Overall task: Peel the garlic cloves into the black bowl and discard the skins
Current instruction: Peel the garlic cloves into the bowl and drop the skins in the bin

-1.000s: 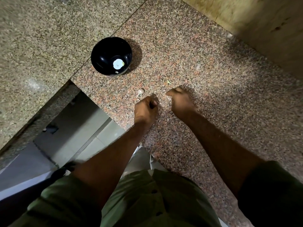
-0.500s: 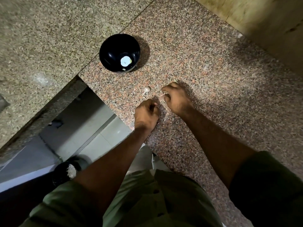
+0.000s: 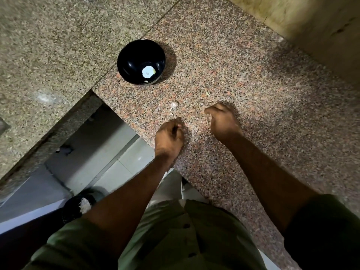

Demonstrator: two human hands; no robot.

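Observation:
The black bowl (image 3: 124,55) stands on the reddish granite counter (image 3: 253,90), far left of my hands. A pale round piece (image 3: 148,71) lies at its bottom. One unpeeled garlic clove (image 3: 174,104) lies on the counter just beyond my left hand, with a smaller pale bit (image 3: 171,114) beside it. My left hand (image 3: 169,135) is a curled fist near the counter's edge. My right hand (image 3: 222,121) hovers to its right, fingers curled downward. Whatever either hand holds is hidden by the fingers.
A small pale scrap (image 3: 207,93) lies beyond my right hand. The counter edge drops to a tiled floor (image 3: 116,162) on the left. A dark round container (image 3: 78,203) with something white in it sits down there. A wall (image 3: 321,26) rises at the far right.
My hands were close together half a second ago and have moved apart, the right hand drawing to the right. The camera view has shifted slightly.

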